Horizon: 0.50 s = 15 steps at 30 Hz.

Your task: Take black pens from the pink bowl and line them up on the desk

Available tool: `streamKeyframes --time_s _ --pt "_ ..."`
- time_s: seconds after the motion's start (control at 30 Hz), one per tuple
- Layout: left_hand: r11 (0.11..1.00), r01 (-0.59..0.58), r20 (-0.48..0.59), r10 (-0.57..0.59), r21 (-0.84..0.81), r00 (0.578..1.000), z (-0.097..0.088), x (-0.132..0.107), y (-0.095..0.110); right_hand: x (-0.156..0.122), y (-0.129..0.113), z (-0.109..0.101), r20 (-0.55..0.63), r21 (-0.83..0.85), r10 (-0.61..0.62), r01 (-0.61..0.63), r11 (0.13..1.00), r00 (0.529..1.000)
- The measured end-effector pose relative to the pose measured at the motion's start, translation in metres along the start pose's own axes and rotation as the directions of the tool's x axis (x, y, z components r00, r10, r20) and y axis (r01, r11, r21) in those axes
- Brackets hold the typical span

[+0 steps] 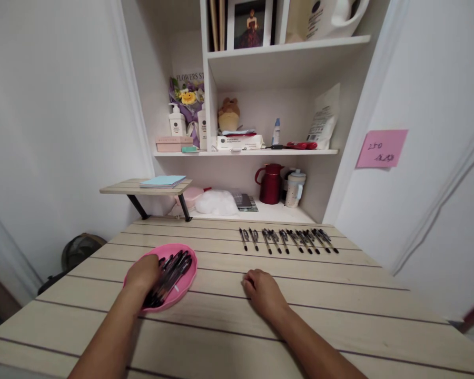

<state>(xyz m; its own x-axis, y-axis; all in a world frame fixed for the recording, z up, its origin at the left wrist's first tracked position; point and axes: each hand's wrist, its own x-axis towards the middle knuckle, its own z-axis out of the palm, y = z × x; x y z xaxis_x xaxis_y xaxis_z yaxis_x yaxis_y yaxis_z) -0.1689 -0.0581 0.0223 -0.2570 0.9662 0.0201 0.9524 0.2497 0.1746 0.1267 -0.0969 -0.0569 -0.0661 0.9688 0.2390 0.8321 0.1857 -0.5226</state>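
**A:** Where are the loose pens (169,276)?

**B:** Heaped in the pink dish (185,289), toward the left of the worktop (339,310). They all lie roughly the same way. I'd judge the raised rim is what keeps them from rolling off.

**A:** And the left hand (144,273)?

**B:** It is down in the dish on top of the heap, with its fingers among the barrels. The back of the hand hides the fingertips, so I cannot tell whether that grip has closed on a pen or only lies on them.

**A:** The right hand (263,289)?

**B:** It rests on bare worktop to the right of the dish, apart from it. The fingers are half curled and the grip is released, holding nothing. It looks parked there, out of the other hand's way.

**A:** Further out?

**B:** A row of pens (288,240) lies along the far side, one beside the next and well apart from the dish. Spread singly like that, each one shows on its own. Behind them are shelves, and a red jug (269,184) stands on the lowest.
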Motion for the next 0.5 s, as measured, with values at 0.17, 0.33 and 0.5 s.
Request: streamKeyframes --time_s 0.17,0.33,0.5 --pt "0.840 -0.200 -0.142 0.148 -0.504 0.979 0.001 -0.021 0.036 0.001 -0.002 0.000 -0.049 0.187 0.025 -0.015 0.982 0.998" --pt "0.222 0.108 0.209 0.503 -0.969 0.838 0.057 -0.077 0.123 -0.003 -0.019 -0.002 -0.013 0.766 0.080 -0.042 0.642 0.997" --pt "0.037 0.365 0.322 0.558 -0.930 0.765 0.095 -0.098 0.179 -0.006 -0.012 -0.004 0.147 0.961 0.285 -0.205 0.184 0.947"
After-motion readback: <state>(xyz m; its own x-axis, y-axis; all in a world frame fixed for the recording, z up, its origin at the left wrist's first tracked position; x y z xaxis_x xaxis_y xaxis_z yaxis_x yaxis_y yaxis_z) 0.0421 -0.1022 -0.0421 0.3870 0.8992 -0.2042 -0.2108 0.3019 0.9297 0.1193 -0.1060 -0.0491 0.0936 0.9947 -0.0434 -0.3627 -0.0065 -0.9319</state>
